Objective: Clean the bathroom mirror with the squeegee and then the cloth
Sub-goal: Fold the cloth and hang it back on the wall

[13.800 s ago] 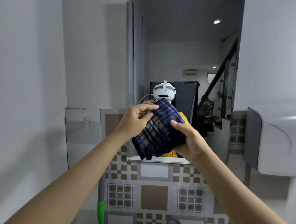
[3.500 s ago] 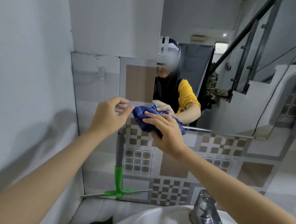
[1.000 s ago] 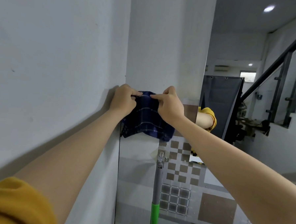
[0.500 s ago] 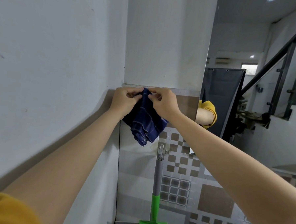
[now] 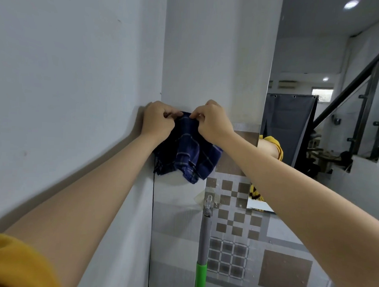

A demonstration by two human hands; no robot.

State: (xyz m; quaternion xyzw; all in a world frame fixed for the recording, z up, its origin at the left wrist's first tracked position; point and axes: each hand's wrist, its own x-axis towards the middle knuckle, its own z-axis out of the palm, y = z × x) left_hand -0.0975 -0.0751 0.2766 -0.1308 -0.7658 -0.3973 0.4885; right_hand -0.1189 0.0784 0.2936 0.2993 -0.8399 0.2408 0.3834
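Observation:
A dark blue plaid cloth (image 5: pixel 190 153) hangs against the wall in the corner, at the top edge of the tiles. My left hand (image 5: pixel 157 119) and my right hand (image 5: pixel 211 121) both pinch its upper edge, close together. The squeegee (image 5: pixel 203 242), grey shaft with a green grip, hangs upright from a clear wall hook (image 5: pixel 209 202) just below the cloth. The mirror (image 5: pixel 319 73) is to the right and reflects my yellow sleeve, a dark panel and a staircase.
A plain white wall (image 5: pixel 67 71) runs along the left and meets the patterned brown and grey tiles (image 5: pixel 235 251) in the corner. My arms, in yellow sleeves, stretch up from the bottom of the view.
The view has tilted up a little. The cloth hangs wider and more bunched below my hands, which stay pinched on its top edge in the same corner spot.

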